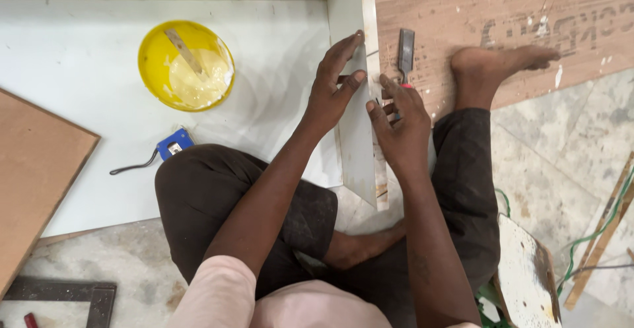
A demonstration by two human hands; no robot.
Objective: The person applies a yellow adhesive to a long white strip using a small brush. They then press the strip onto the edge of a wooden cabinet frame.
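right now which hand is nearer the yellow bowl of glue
Left. The left hand rests on the upright white strip, on the side facing the yellow bowl. The right hand is beyond the strip, by the chisel.

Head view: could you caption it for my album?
Seated person's left hand and right hand press a white laminate strip; yellow glue bowl nearby.

A white laminated board [79, 57] lay flat on the grey, stained floor [561, 163], and on it sat a yellow tub [153, 45] of pale glue with a flat stick in it, and a blue tape measure [173, 144] with its black strap trailing left. A brown plywood sheet [475, 11] lay beside the board, with a chisel [405, 51] resting on it. Another brown panel [33, 163] overlapped the white board's left edge.
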